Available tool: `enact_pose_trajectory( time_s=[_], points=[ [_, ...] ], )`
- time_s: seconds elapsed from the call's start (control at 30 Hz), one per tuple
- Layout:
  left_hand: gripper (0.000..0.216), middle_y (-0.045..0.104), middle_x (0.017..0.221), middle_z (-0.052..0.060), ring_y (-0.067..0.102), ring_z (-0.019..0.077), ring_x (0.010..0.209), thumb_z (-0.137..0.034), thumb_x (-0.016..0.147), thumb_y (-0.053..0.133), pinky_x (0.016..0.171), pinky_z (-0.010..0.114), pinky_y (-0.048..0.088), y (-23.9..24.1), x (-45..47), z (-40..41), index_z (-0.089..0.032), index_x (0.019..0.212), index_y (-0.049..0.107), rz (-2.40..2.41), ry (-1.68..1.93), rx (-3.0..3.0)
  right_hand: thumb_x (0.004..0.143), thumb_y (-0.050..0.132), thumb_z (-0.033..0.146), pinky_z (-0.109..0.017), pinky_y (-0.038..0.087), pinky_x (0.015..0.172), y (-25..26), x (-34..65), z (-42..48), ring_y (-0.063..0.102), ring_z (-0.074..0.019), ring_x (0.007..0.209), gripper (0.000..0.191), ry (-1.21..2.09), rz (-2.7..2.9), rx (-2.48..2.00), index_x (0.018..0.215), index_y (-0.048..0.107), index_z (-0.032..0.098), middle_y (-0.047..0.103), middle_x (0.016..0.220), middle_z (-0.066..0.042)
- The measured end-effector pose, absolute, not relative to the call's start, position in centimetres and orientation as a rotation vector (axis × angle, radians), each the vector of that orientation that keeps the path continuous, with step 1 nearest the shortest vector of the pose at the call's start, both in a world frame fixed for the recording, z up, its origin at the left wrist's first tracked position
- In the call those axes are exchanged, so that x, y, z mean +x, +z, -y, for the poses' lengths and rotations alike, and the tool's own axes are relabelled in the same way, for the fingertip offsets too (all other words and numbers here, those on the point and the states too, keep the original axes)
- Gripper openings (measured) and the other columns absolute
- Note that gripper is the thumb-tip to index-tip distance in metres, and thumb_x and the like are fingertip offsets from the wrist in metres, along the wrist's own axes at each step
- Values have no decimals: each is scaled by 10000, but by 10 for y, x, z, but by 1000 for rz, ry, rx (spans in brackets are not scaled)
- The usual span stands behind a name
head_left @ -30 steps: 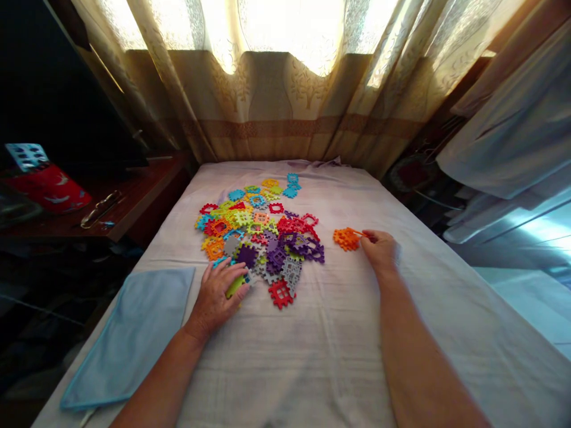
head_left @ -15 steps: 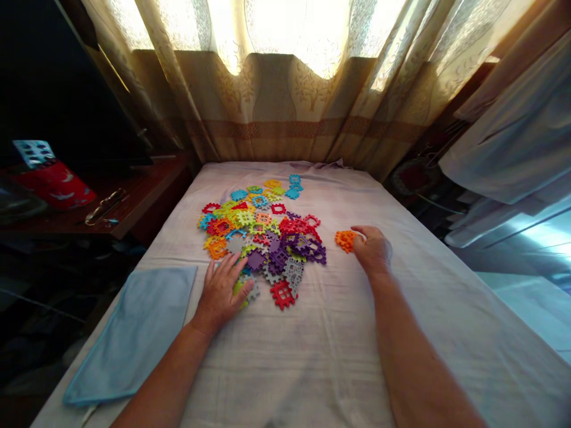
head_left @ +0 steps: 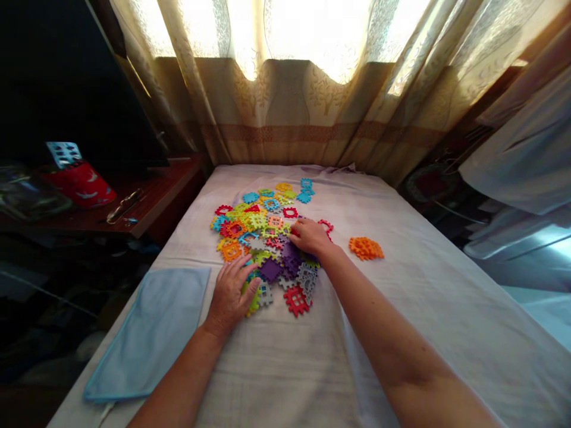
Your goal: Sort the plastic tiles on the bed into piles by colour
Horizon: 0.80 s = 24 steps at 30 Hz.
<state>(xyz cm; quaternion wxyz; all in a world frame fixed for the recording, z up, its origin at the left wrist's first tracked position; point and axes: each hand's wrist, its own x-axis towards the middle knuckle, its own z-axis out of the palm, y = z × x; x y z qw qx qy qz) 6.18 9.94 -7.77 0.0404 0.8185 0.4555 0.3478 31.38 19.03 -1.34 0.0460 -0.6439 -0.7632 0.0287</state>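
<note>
A heap of toothed plastic building tiles in many colours lies on the sheet, with a yellow-green tile near its middle. My left hand rests at the heap's near left edge, fingers stretched and spread over a green tile and a grey tile. Over the heap's right side, my right hand is curled downward among the red and purple tiles; whatever its fingertips hold is hidden. Close to it lies a purple tile. Apart on the right sits a small stack of orange tiles.
A light blue zippered pouch lies left on the white sheet. Beyond it, a dark wooden desk carries a red container and glasses. Curtains hang behind the bed; clothes hang at the right.
My right hand has left the orange stack and moved left onto the heap. The orange tiles now lie free on the sheet. My left hand stays by the heap; the view has shifted slightly.
</note>
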Motion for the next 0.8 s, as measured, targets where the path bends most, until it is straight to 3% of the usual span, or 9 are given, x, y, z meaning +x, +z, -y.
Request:
enact_pose_trajectory(
  time_s=[0.2, 0.33, 0.57, 0.8],
  points=[
    [336, 637, 1312, 103, 577, 258, 1233, -409, 992, 426, 1055, 524, 445, -80, 61, -101, -241, 1192, 637, -1399, 1141, 2485, 952, 480, 376, -289, 427, 936, -14, 326, -163, 599, -211, 1141, 334, 140, 2352, -1976, 1116, 730, 227, 684, 1235, -80],
    [322, 631, 1323, 95, 568, 258, 1246, -396, 989, 435, 1063, 525, 443, -78, 61, -100, -248, 1183, 644, -1390, 1141, 2450, 970, 418, 403, -313, 457, 863, -8, 330, -169, 649, -225, 1025, 387, 133, 2298, -2081, 1015, 764, 235, 742, 1089, -80],
    [325, 635, 1311, 105, 574, 239, 1243, -397, 988, 434, 1082, 498, 444, -77, 61, -100, -236, 1160, 658, -1411, 1164, 2368, 887, 548, 323, -428, 449, 961, -9, 326, -222, 557, -297, 1219, 439, 86, 2346, -2156, 1316, 632, 282, 635, 1341, -96],
    [328, 642, 1300, 105, 580, 240, 1238, -396, 988, 434, 1079, 490, 456, -78, 61, -101, -228, 1147, 667, -1409, 1181, 2370, 811, 655, 298, -369, 463, 938, -13, 325, -241, 604, -269, 1129, 430, 143, 2314, -2168, 1240, 683, 296, 667, 1265, -82]
  ],
)
